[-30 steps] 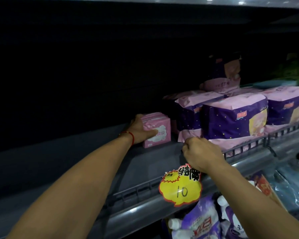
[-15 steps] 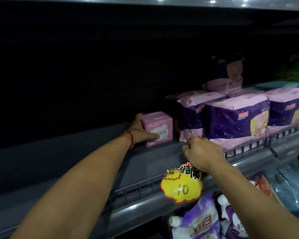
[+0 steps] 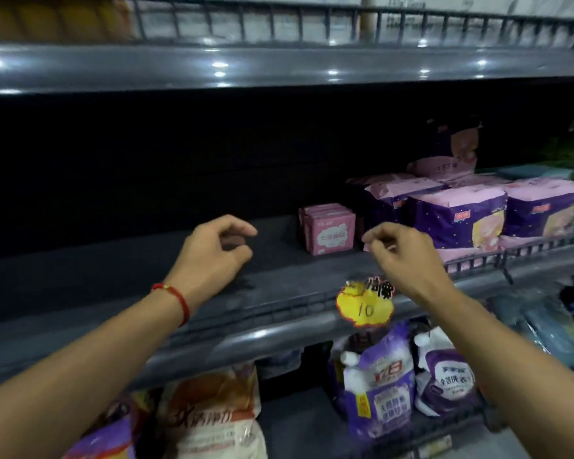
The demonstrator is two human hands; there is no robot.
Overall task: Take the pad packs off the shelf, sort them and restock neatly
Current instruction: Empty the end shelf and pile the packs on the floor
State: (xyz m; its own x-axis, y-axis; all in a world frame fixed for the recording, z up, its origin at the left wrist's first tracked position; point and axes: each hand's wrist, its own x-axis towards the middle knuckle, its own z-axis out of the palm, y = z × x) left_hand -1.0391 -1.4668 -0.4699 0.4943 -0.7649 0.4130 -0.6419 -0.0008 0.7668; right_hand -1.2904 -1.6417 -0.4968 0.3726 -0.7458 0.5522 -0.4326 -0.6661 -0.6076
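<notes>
My left hand [image 3: 212, 256] loosely curled, holding nothing, left of pink packs [image 3: 328, 228], my right hand [image 3: 401, 256] empty, near purple packs [image 3: 458, 220] on shelf [image 3: 146, 279]

Yellow price tag [image 3: 365, 304] reads "10".

Small pad pack [image 3: 330, 229]: the one in front of you is pink, with a white cloud-shaped patch on its face.
Large pad packs [image 3: 458, 215]: yours on the right are deep purple dotted with tiny pale specks, pink across the top, with a peach panel at one corner.
Shelf [image 3: 146, 260]: dark grey, black behind.
Price tag [image 3: 365, 308]: yellow with a red jagged edge and black writing.
Wrist string [image 3: 176, 298]: red, on your left wrist.
Pouches below [image 3: 378, 385]: purple and white.
Bag at lower left [image 3: 209, 415]: orange and white.
</notes>
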